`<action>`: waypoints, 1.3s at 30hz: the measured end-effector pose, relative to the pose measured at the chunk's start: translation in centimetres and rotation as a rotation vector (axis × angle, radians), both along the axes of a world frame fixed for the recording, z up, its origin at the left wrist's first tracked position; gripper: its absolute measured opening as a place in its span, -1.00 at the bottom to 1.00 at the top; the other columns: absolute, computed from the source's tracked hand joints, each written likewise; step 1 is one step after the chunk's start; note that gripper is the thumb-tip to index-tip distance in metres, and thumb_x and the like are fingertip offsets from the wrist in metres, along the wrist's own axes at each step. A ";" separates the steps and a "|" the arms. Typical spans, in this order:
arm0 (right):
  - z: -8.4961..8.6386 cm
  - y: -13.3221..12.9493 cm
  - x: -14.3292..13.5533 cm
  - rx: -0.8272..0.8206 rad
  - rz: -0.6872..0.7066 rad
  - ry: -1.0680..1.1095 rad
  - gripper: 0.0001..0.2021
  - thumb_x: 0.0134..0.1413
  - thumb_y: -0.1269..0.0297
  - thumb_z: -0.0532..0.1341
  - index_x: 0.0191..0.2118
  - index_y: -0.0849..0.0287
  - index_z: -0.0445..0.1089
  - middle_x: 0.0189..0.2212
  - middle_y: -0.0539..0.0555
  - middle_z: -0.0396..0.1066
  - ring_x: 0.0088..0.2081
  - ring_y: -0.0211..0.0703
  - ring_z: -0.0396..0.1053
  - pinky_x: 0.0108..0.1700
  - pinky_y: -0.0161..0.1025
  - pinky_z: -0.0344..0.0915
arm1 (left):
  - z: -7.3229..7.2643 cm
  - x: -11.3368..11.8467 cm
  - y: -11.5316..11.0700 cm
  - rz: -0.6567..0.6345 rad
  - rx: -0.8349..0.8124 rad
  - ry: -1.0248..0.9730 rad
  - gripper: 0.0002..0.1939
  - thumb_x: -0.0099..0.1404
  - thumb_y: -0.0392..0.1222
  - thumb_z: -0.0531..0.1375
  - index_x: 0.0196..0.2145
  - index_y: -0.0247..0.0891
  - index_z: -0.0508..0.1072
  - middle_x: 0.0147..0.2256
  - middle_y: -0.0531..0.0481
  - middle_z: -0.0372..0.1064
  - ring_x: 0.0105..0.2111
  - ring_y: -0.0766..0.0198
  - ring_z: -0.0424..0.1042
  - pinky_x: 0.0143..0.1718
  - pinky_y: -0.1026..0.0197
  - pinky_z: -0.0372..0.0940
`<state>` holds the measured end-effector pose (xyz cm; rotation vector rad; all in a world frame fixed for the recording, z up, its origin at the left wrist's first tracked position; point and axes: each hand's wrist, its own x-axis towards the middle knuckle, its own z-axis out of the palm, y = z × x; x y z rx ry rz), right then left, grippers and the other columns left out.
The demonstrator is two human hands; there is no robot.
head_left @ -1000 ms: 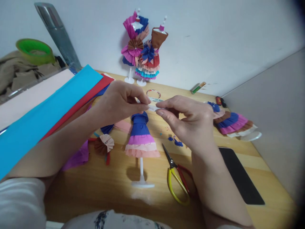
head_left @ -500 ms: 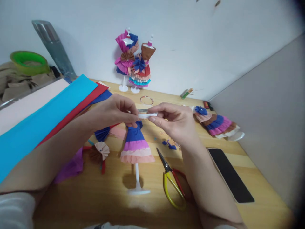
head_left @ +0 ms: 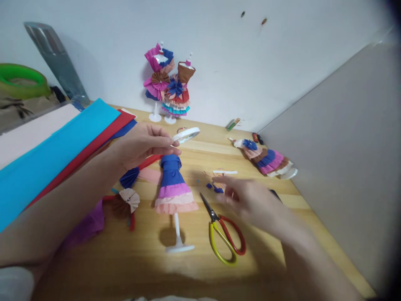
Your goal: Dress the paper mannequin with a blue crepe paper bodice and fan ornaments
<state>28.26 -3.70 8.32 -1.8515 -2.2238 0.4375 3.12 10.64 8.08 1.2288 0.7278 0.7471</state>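
Observation:
A small roll of white tape is pinched between the thumb and fingers of my left hand. The roll is held above the miniature mannequin in a paper dress, which has blue, purple and pink tiers. My right hand, blurred by motion, hovers over the right side of the table, its fingers apart and seemingly holding nothing. Just beyond its fingertips is a thin white strip. Blue paper scraps lie beside those fingers. Scissors with one yellow and one red handle rest below, slightly open.
Folded crepe paper in several colours covers the left side. Two dressed mannequins stand against the wall, and another dressed mannequin lies at the right. A paper rosette sits left of the middle. My right arm mostly hides a phone.
My hands have parted. The right hand has let go of the tape and swung down to the right, while the left keeps the roll. A white strip now shows near the scraps. The view has shifted slightly.

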 end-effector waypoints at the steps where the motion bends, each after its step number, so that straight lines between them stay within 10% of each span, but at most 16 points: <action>1: -1.0 -1.1 -0.1 -0.065 -0.015 -0.108 -0.66 0.07 0.43 0.23 -0.01 0.12 0.49 -0.58 -0.02 0.51 -0.61 -0.16 0.44 -0.55 -0.30 0.23 | 0.0 0.1 0.0 0.011 0.000 -0.007 -0.92 0.08 -0.35 0.36 -0.52 -0.33 0.54 -0.41 -0.13 0.59 -0.33 0.19 0.62 -0.27 0.27 0.51; 6: -6.3 -6.3 -0.4 -0.170 -0.149 -0.210 -0.51 0.12 0.44 0.15 0.19 0.08 0.32 -0.15 0.16 0.59 -0.26 0.04 0.60 -0.34 -0.17 0.46 | -0.4 0.4 -0.3 0.024 0.016 -0.031 -0.93 0.14 -0.31 0.35 -0.48 -0.34 0.55 -0.33 -0.16 0.60 -0.28 0.15 0.62 -0.11 0.13 0.52; 12: -9.2 -8.7 -0.5 -0.130 -0.198 -0.087 -0.46 0.11 0.42 0.05 0.23 0.18 0.29 -0.16 0.27 0.51 -0.24 0.06 0.56 -0.25 -0.07 0.49 | -0.8 1.0 -1.0 0.052 -0.060 -0.068 -0.92 0.11 -0.34 0.35 -0.49 -0.36 0.52 -0.38 -0.12 0.58 -0.33 0.23 0.60 -0.16 0.21 0.50; 20: -8.1 -6.8 1.3 -0.282 -0.345 0.543 -0.66 0.09 0.09 0.23 -0.09 0.19 0.47 -0.36 0.13 0.47 -0.37 -0.11 0.43 -0.32 -0.20 0.39 | -1.1 1.7 -1.6 0.092 -0.113 -0.050 -0.92 0.07 -0.31 0.36 -0.51 -0.36 0.54 -0.44 -0.10 0.56 -0.31 0.22 0.59 -0.19 0.26 0.44; 27: -5.0 -4.2 1.8 -0.373 -0.249 1.201 -0.32 -0.22 0.02 0.50 0.09 -0.01 0.37 -0.19 0.13 0.39 -0.39 -0.23 0.35 -0.44 -0.30 0.24 | -1.3 2.1 -1.8 0.078 -0.111 -0.009 -0.91 0.11 -0.33 0.33 -0.53 -0.34 0.54 -0.45 -0.10 0.57 -0.33 0.25 0.59 -0.25 0.30 0.43; 39: -5.8 1.7 -2.1 -0.519 0.018 1.368 -0.52 0.08 -0.23 0.22 -0.18 0.10 0.23 -0.57 -0.13 0.21 -0.66 -0.38 0.10 -0.56 -0.32 0.13 | -0.6 2.1 -2.6 0.093 -0.132 0.004 -0.84 -0.03 -0.25 0.40 -0.62 -0.28 0.49 -0.56 -0.02 0.52 -0.35 0.19 0.59 -0.24 0.26 0.44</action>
